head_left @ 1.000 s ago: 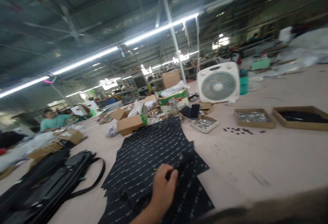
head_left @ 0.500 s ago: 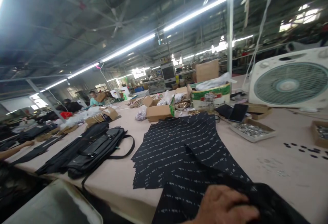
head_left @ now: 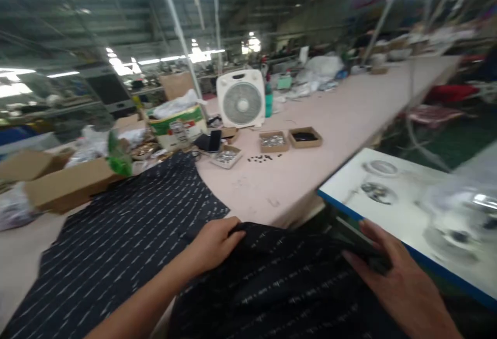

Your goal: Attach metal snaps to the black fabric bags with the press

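Observation:
A black printed fabric piece (head_left: 272, 282) with rows of small pale lettering hangs between my two hands at the table's near edge. My left hand (head_left: 217, 240) pinches its upper left edge, thumb and fingers closed on the cloth. At the right end, my right hand (head_left: 404, 271) has thumb and fingers around the fabric, with its fingertips partly hidden by dark folds. To the left, a stack of the same printed fabric (head_left: 128, 225) lies fanned out on the table.
The pink-covered table (head_left: 334, 116) carries a white box fan (head_left: 241, 98), a box of metal parts (head_left: 274, 142), another tray of metal parts (head_left: 227, 157) and small black discs (head_left: 264, 158). Cardboard boxes (head_left: 70, 183) stand at left. A white blue-edged machine table (head_left: 404, 194) is close on the right.
My view has swung right, bringing the machine table in and taking the black bag out. One hand showed at the bottom before; now both are on the fabric piece, which is raised and spread.

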{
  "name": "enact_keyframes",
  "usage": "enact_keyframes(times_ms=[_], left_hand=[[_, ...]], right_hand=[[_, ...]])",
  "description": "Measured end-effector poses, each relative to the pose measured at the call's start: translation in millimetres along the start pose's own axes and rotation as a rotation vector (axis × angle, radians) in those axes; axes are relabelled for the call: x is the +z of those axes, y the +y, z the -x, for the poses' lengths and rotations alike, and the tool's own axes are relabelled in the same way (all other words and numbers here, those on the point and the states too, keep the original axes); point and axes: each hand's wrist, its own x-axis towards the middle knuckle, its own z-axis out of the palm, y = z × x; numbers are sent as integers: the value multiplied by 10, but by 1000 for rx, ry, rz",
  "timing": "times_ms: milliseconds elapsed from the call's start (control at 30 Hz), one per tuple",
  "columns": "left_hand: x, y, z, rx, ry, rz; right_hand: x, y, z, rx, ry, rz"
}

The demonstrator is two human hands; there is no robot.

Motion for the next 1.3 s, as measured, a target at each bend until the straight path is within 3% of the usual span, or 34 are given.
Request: enact_keyframes(times_ms=[100, 167, 233, 300, 433, 567, 700, 867, 1133, 1233, 1300], left_hand=[[-13, 179, -260, 121, -124, 73], [-2, 358, -380, 178, -185, 102], [13, 538, -466, 221, -217, 110], [20, 690, -532, 253, -226, 112], [6, 865, -637, 284, -278, 98], [24, 841, -753, 333, -379, -147], [78, 743, -853, 388, -476, -335], [140, 729, -904, 445, -482, -203], [344, 658, -928, 339, -536, 170], [350, 667, -881, 306, -541, 181], [329, 705, -827, 333, -463, 100]], right_hand=[[-247, -273, -37, -184, 94, 153], [-299, -560, -90, -332, -21, 178], [-276, -767, -143, -369, -140, 172], [-195, -812, -192, -319, -251, 133], [-8, -594, -280, -95, -516, -99], [41, -499, -324, 42, -660, -237], [55, -503, -300, 5, -762, -211], [101, -366, -227, 67, -779, -227], [48, -340, -176, 280, -719, -427], [43, -378, -167, 277, -703, -394], [50, -391, -165, 263, -697, -373]])
